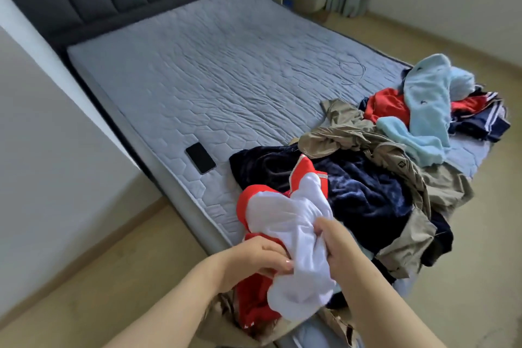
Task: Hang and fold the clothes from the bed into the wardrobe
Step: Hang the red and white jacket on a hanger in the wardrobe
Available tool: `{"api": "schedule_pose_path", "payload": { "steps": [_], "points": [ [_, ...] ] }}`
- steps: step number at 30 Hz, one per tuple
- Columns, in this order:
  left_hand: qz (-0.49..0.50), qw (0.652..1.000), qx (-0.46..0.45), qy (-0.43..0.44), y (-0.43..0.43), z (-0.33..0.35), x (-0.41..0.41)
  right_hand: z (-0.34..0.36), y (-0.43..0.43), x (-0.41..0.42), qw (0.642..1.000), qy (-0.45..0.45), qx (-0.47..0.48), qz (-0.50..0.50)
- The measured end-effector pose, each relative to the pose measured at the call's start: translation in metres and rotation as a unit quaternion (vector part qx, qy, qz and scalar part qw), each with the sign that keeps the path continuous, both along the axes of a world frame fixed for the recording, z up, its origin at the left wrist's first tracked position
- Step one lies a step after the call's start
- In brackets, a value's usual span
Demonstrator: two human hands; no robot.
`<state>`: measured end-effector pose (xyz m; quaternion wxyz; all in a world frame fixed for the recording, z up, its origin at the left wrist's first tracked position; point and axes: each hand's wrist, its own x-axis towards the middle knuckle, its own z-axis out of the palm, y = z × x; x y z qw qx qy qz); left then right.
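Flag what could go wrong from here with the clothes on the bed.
The left hand and right hand hold the red and white fabric garment, which overlaps the dark navy velvety garment; lifting may drag that off the grey quilted mattress. The black flat smartphone lies near the mattress edge beside the pile; swung fabric could knock it off.

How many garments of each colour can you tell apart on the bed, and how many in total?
Red and white garment, gripped by left hand and right hand: 1
Dark navy garment: 1
Khaki garment: 1
Light blue garment: 1
Red garment: 1
Navy garment with white stripes: 1
Total: 6, as far as can be told.
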<state>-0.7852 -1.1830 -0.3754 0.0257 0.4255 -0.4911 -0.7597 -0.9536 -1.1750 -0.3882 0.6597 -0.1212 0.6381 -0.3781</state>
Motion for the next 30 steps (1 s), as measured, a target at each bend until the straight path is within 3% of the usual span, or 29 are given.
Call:
{"api": "schedule_pose_path", "payload": {
  "steps": [3, 5, 7, 9, 11, 13, 19, 23, 26, 30],
  "points": [
    [0.195, 0.976, -0.037, -0.093, 0.014, 0.009, 0.002, 0.039, 0.020, -0.003, 0.999, -0.035, -0.018, -0.029],
    [0.356, 0.922, -0.082, -0.126, 0.020, 0.020, 0.006, 0.065, 0.028, -0.003, 0.998, -0.038, -0.031, -0.042],
    [0.438, 0.881, -0.100, -0.148, 0.028, 0.036, 0.008, 0.087, 0.034, -0.001, 0.995, -0.053, -0.066, -0.054],
    [0.509, 0.851, -0.089, -0.090, 0.034, 0.047, 0.011, 0.104, 0.038, 0.004, 0.991, -0.073, -0.098, -0.051],
    [0.530, 0.844, -0.017, 0.077, 0.046, 0.061, 0.019, 0.122, 0.046, 0.013, 0.986, -0.109, -0.126, -0.022],
    [0.503, 0.849, 0.020, 0.161, 0.056, 0.075, 0.029, 0.134, 0.051, 0.023, 0.979, -0.134, -0.150, 0.011],
    [0.531, 0.819, -0.082, 0.200, 0.097, 0.125, 0.089, 0.164, 0.067, 0.074, 0.974, -0.111, -0.180, 0.085],
    [0.590, 0.775, -0.142, 0.179, 0.143, 0.153, 0.151, 0.173, 0.079, 0.134, 0.962, -0.122, -0.162, 0.182],
    [0.634, 0.732, -0.152, 0.199, 0.195, 0.162, 0.206, 0.182, 0.094, 0.191, 0.952, -0.110, -0.157, 0.240],
    [0.727, 0.629, -0.131, 0.241, 0.276, 0.175, 0.271, 0.190, 0.137, 0.279, 0.919, -0.126, -0.169, 0.333]
  ]
}}
